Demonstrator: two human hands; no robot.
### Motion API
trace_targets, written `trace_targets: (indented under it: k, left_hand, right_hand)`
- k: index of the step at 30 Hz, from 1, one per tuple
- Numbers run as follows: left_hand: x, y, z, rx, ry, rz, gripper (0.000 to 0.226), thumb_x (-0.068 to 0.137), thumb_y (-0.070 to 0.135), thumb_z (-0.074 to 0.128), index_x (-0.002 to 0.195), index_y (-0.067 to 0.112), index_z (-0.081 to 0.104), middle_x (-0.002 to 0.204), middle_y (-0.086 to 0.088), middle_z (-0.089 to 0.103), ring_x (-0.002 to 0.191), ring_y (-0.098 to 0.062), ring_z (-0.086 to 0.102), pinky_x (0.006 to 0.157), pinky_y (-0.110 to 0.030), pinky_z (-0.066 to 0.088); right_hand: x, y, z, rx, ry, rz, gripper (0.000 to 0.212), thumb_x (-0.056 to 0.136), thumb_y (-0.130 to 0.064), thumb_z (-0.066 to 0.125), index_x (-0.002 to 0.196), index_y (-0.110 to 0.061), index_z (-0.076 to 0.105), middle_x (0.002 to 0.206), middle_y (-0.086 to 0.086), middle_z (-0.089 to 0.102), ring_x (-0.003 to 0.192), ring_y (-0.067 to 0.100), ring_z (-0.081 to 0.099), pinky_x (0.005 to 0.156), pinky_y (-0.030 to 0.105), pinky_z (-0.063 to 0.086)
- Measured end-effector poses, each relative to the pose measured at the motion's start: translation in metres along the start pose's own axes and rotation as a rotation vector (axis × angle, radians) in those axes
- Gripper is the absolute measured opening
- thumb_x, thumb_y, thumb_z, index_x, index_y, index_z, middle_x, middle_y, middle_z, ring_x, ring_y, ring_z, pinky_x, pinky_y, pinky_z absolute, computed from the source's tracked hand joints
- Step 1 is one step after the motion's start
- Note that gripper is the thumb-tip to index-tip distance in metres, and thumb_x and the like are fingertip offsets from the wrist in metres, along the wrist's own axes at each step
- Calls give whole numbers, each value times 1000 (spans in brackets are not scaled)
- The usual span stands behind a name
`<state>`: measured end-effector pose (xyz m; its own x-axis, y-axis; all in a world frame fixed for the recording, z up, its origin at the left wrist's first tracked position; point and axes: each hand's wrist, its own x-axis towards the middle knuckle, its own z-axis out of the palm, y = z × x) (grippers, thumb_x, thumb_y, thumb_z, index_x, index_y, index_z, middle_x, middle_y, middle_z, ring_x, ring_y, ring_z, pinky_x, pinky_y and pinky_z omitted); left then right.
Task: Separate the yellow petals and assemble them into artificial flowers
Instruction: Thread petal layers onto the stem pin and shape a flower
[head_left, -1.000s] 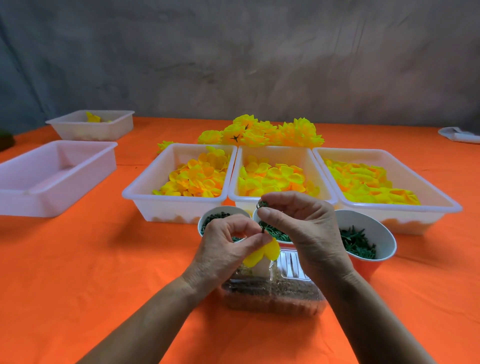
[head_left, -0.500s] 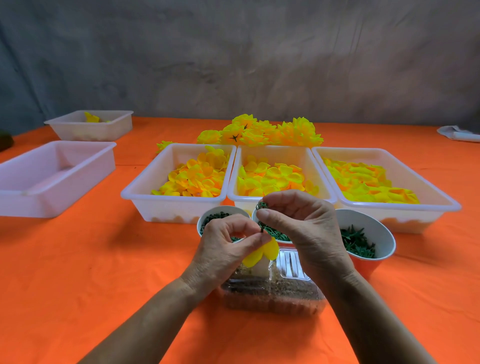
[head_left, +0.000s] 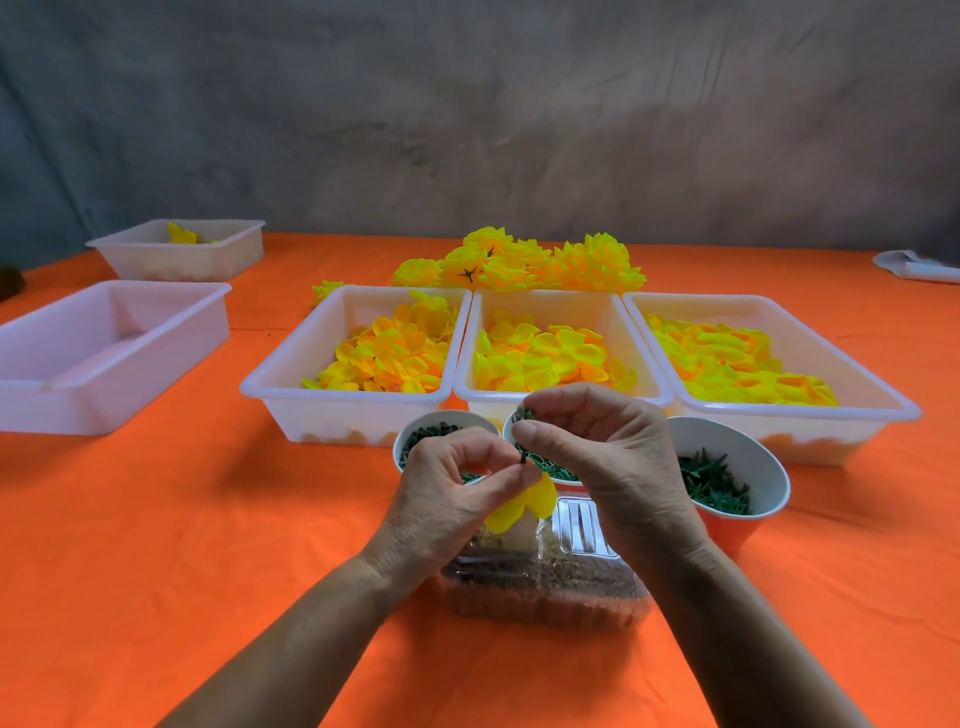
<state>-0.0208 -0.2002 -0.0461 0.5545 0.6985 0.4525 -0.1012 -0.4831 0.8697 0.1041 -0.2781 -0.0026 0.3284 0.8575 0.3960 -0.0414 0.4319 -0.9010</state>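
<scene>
Both hands meet above a clear plastic box (head_left: 545, 597) near the table's front. My left hand (head_left: 447, 499) pinches a short dark green stem with yellow petals (head_left: 524, 504) hanging below its thumb and fingers. My right hand (head_left: 597, 457) pinches a small green ring-shaped piece (head_left: 527, 414) between thumb and forefinger, just above the stem's tip. Three white trays of loose yellow petals stand behind: left (head_left: 291, 384), middle (head_left: 561, 400), right (head_left: 883, 410). A heap of finished yellow flowers (head_left: 524, 262) lies beyond them.
Three cups of green parts sit behind the hands: left (head_left: 426, 426), middle partly hidden, right (head_left: 753, 462). An empty white tray (head_left: 67, 384) and a farther tray (head_left: 156, 260) with a few petals stand at the left. A white object (head_left: 919, 265) lies far right on the orange cloth.
Hardly anything has moved. My right hand's fingers shifted slightly with the green piece above the stem; my left hand keeps the stem and petals in place.
</scene>
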Motion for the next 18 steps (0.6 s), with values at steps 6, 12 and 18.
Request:
trace_targets:
  k: [6, 12, 18]
  left_hand:
    - [-2, 1, 1, -41, 5, -21, 12, 75, 30, 75, 71, 18, 72, 75, -13, 66, 71, -17, 59, 68, -41, 47]
    - [-4, 1, 3, -116, 35, -82, 15, 72, 32, 76, 76, 17, 75, 74, -8, 66, 73, -15, 58, 69, -38, 45]
    - [-9, 3, -2, -5, -1, -71, 29, 69, 31, 78, 92, 15, 73, 93, 2, 72, 87, -4, 64, 77, -16, 45]
  right_hand:
    - [-2, 4, -1, -2, 5, 34, 16, 60, -9, 76, 75, -15, 73, 72, 3, 73, 67, 10, 67, 61, 19, 52]
    - [-7, 4, -5, -22, -53, 70, 14, 60, -8, 74, 73, -14, 75, 71, 1, 73, 65, 9, 69, 58, 16, 51]
    - [-11, 11, -10, -102, -27, 103, 15, 58, -10, 76, 70, -18, 74, 70, 0, 73, 65, 9, 67, 62, 19, 53]
